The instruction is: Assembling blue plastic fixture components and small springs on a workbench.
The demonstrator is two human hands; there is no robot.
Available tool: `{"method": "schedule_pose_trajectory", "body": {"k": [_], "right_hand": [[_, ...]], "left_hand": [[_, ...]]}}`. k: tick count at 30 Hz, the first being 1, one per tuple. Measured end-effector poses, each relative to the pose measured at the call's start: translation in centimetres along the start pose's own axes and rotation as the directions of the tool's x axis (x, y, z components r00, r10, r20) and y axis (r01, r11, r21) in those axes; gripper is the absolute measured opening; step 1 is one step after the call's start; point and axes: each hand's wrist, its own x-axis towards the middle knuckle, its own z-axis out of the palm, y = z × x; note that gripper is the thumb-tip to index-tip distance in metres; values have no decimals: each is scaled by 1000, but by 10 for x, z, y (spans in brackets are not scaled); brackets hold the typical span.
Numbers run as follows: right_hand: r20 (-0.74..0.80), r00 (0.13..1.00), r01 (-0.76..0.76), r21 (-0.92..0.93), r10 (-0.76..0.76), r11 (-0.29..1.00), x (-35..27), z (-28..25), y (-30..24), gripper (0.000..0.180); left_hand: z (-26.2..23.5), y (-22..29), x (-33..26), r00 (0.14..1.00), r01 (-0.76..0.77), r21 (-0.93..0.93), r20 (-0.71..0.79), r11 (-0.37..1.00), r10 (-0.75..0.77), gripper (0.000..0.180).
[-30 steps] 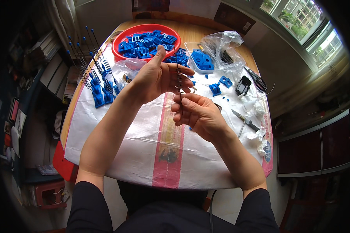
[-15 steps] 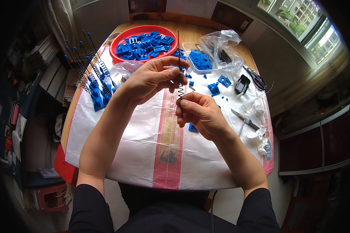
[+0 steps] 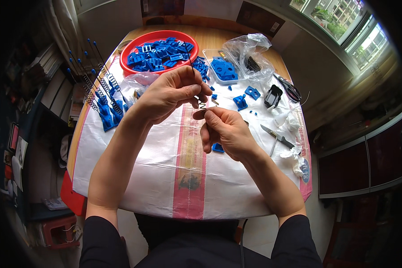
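A thin black rod [image 3: 189, 57] slants up and left out of my left hand [image 3: 172, 94], whose fingers are closed around it. Below those fingertips a short stretch of black coil spring [image 3: 202, 106] shows. The thumb and index finger of my right hand [image 3: 228, 131] pinch at its lower end, the other fingers curled loosely. Both hands hang above the middle of the table, close together, and my fingers hide most of the spring. A small blue plastic piece [image 3: 217, 148] lies under my right hand.
At the left stand blue bases [image 3: 106, 118] bearing springs and blue-tipped rods. Behind are a red basin [image 3: 124, 67] of blue parts and a clear tub [image 3: 231, 81]. To the right lie scissors [image 3: 290, 90], a black part [image 3: 273, 96], a knife [image 3: 283, 139] and crumpled tissue [image 3: 295, 157].
The rod has gone from nearly upright to leaning left. My hands have drawn closer, less of the spring shows, and the rod's lower end below my right hand is no longer visible.
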Motion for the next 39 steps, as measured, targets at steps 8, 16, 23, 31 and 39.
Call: {"method": "schedule_pose_trajectory", "body": {"k": [8,16,23,31,39], "right_hand": [[-46,998,-35,128,42,991,2,1,4,35],[-52,994,-91,1,91,996,3,-4,4,31],[-99,987,-125,8,125,992,5,-7,8,29],[-110,979,-167,66,173,984,4,-6,6,32],[-79,994,-69,16,70,997,2,-3,-1,31]], "left_hand": [[19,-13,3,967,-20,244,-243,970,81,11],[13,-7,0,990,23,288,-137,957,18,9],[25,-16,0,979,-1,446,-183,895,92,11],[36,-15,-1,965,39,604,-230,796,127,8],[9,-12,3,990,-12,259,-136,966,49,20]]}}
